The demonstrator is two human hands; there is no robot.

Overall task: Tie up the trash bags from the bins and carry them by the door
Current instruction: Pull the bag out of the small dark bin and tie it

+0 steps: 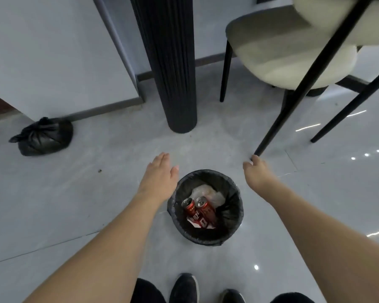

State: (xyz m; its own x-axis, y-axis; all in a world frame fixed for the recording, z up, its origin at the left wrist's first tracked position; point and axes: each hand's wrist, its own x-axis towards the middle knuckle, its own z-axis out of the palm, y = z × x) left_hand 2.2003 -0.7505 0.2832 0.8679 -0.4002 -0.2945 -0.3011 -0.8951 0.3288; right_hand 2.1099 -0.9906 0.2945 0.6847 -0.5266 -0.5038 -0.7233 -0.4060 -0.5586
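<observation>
Below the person, a small black bin (206, 206) stands on the grey floor (96, 193), lined with a black trash bag (230, 206) whose edge is folded over the rim. Two red cans (197, 209) and some pale plastic lie inside. The left hand (160, 176) hovers flat and spread beside the rim, holding nothing. The right hand (257, 171) is loosely curled and empty, near a chair leg (304, 84). Another tied bag (45, 136) sits by the wall.

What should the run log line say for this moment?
hands: left hand, right hand open above bin | liner: untied | tied bag: floor, left
</observation>
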